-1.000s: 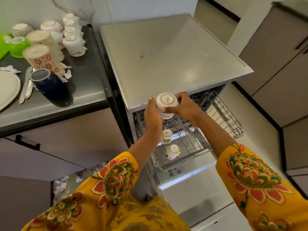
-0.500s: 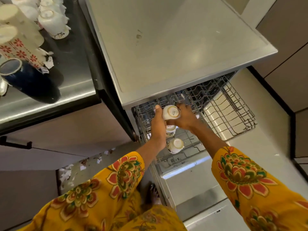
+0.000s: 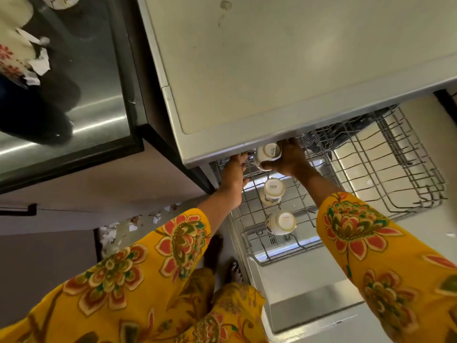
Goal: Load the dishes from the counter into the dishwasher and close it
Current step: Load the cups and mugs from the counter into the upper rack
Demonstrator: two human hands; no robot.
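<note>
Right now the right hand [image 3: 290, 160] is gripping a white cup [image 3: 268, 155] upside down, base facing the camera, thumb curling under the near side and fingers wrapping the far side. The cup is sitting at the back left corner of the rack [image 3: 385, 169], partly tucked under the front lip of the dishwasher top [image 3: 284, 65]. Whether it is touching the wires yet, I cannot tell.

The left hand [image 3: 233, 175] is lying just left of the held cup, fingers reaching in under the same lip and resting on the rack's left edge. Its fingertips are hidden there, so I cannot tell whether they are curling round a wire or lying straight. It is not touching the cup.

Just nearer than the grip, a second cup [image 3: 272, 191] is standing inverted in the rack, print on its base showing. Nearer again, a third cup [image 3: 280, 222] is lying tilted, base turned toward the camera. All three are lining up in one column down the rack's left side. To the right of the grip the rack wires are showing bare.

Below the rack the door [image 3: 304, 288] is hanging open.

Far left of the grip, on the dark counter [image 3: 94, 70], a dark mug [image 3: 32, 115] and a red-flowered cup [image 3: 10, 60] are standing, both cropped by the frame edge, with paper scraps [image 3: 40, 64] beside them.

Yellow flowered sleeves [image 3: 371, 243] are covering both forearms.
</note>
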